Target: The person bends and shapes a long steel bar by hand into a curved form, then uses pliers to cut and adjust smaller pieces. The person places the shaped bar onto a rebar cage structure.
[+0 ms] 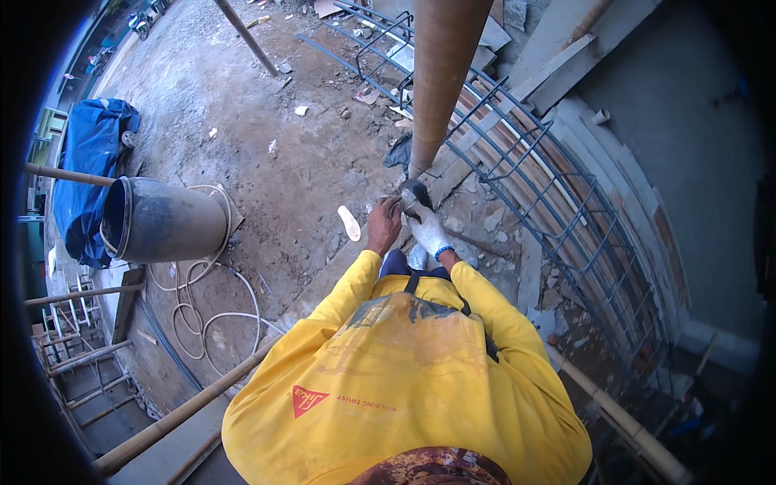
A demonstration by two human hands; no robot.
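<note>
My left hand (384,225), bare, has its fingers drawn together against a dark rounded object (415,194) in front of my body. What those fingers pinch, if anything, is too small to make out. Around the near side of the same object closes my right hand (428,231), in a whitish glove with a blue band at the wrist. The object is black with a greyish part; its kind does not show. Just beyond it rises a thick brown bamboo pole (440,89), close to both hands.
Bamboo rails (186,408) cross at my left and right. A steel rebar cage (558,194) curves along the right, beside a grey wall (695,145). To the left are a large bucket (174,220), a coiled hose (187,303) and a blue tarp (85,174). Rubble litters the dirt ground.
</note>
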